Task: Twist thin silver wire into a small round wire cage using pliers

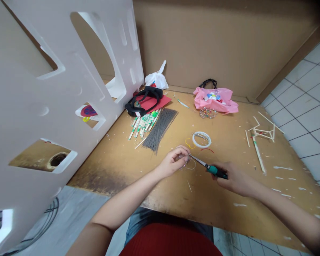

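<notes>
At the middle of the table, my left hand (175, 160) is closed with its fingertips pinched on a small wire piece (186, 163), partly hidden by the fingers. My right hand (229, 176) is wrapped round the green and black handle of a long-nosed tool (213, 170), whose metal tip reaches to the left fingertips. A thin loop of wire (192, 164) shows just below the tip. Beyond the hands lies a white ring (202, 147) with thin metal pieces across it, next to a yellow wire (189, 143) and a short red strip (208, 150).
A bundle of grey wires (160, 131), wrapped chopsticks (142, 124) and a black headband (154, 92) lie back left. Behind are a white bag (157, 80) and a pink bag (202, 101). A stick frame (266, 134) sits right; a white panel (50, 106) stands left.
</notes>
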Available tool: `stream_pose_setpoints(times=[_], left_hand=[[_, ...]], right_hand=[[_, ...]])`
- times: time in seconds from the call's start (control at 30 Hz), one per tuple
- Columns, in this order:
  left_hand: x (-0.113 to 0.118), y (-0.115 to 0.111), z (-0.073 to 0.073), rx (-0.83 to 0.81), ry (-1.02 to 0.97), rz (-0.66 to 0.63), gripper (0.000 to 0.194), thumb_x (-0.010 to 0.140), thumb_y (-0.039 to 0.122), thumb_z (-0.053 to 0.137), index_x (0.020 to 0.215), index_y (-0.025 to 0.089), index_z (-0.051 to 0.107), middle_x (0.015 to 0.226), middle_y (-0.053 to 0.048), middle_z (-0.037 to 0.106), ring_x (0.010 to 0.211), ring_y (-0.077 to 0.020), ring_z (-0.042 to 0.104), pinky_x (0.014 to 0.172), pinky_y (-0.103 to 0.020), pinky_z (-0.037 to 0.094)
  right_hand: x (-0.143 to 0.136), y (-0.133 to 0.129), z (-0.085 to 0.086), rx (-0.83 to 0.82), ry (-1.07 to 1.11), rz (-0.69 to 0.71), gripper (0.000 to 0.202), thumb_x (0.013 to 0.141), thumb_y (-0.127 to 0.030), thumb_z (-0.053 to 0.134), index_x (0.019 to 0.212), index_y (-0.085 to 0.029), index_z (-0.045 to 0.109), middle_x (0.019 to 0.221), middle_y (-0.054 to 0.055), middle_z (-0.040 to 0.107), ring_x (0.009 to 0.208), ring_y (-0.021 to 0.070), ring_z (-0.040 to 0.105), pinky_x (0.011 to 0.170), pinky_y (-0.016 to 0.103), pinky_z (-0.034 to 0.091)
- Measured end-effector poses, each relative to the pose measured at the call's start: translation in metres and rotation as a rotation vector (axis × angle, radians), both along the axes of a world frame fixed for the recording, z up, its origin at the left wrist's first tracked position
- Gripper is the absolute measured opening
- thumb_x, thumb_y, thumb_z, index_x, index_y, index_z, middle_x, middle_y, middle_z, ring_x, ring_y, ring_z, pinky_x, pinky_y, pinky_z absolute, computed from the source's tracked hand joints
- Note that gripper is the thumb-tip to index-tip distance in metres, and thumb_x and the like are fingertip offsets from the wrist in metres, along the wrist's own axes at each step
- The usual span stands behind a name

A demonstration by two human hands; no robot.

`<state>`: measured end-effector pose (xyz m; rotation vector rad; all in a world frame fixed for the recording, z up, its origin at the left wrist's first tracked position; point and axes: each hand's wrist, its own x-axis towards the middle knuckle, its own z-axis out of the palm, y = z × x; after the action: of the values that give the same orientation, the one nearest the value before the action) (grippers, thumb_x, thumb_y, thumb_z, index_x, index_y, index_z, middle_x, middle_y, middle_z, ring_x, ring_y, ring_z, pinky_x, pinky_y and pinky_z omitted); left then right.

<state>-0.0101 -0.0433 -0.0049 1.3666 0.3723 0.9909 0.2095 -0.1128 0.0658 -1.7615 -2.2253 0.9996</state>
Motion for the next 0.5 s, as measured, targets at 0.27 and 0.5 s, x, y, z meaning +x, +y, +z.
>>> stream_pose_setpoints(times=[0.27,0.5], left_hand=[[0.0006,-0.0008,-0.0001,-0.032,0.002,0.010,0.020,0.082,0.034,0.056,0.082,0.015,0.052,0.091,-0.004,0.049,0.069,-0.0087,0.051,0.062,-0.023,0.040],[0.0015,-0.0015,-0.0013,-0.033,-0.008,0.052,0.020,0.081,0.034,0.057,0.082,0.015,0.052,0.091,-0.004,0.048,0.070,-0.0090,0.051,0.063,-0.023,0.041]], right_hand=[[-0.0018,-0.0011,0.0003,-0.020,-0.011,-0.013,0.011,0.068,-0.017,0.047,0.074,-0.019,0.056,0.067,-0.001,0.059,0.059,0.0135,0.050,0.055,0.025,0.036],[-0.0090,-0.0033,0.0019,0.036,-0.100,-0.023,0.011,0.069,-0.017,0.046,0.074,-0.019,0.055,0.065,0.000,0.058,0.058,0.0142,0.050,0.054,0.025,0.034]])
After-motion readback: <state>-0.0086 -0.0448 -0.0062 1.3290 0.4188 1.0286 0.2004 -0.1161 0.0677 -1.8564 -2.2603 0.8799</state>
